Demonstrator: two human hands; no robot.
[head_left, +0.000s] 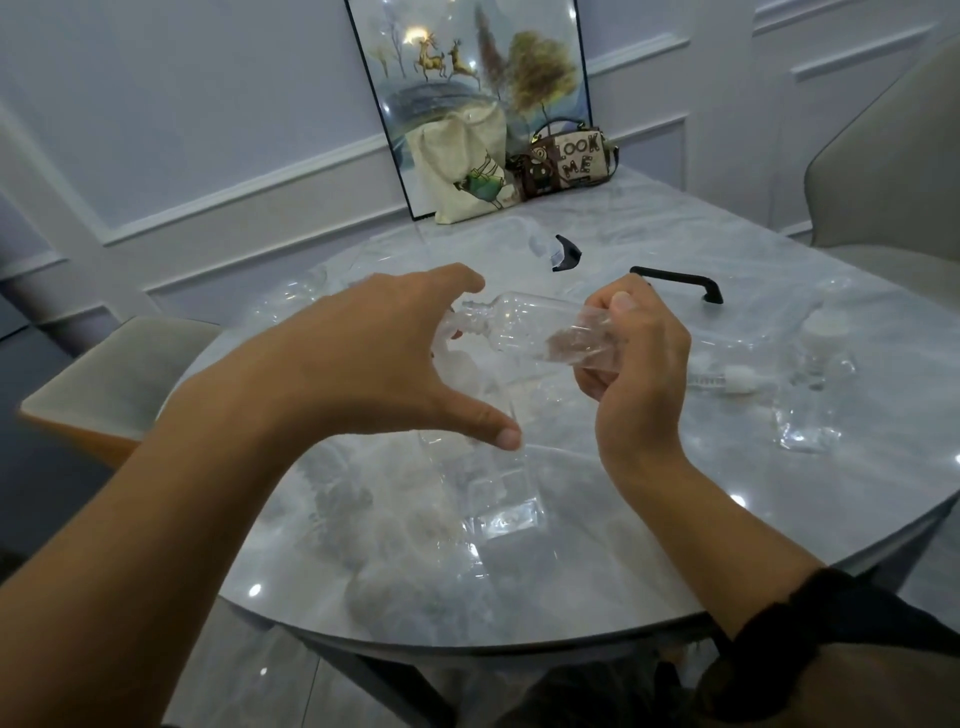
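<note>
My right hand (639, 358) grips the base of a clear plastic bottle (540, 327) and holds it on its side above the table, neck pointing left. My left hand (374, 358) hovers at the bottle's neck with thumb and index finger spread wide; its other fingers are hidden behind the palm. I cannot tell whether they touch the neck. A second clear bottle (498, 499) lies on the marble table (649, 561) just below my hands.
On the table lie a black curved handle (675, 283), a black spout piece (567, 254), a white pump with tube (727, 380) and more clear bottles (810, 431) at right. A canvas tote (462, 171), a brown handbag (569, 161) and a framed picture (467, 67) stand at the back. Chairs (119, 374) flank the table.
</note>
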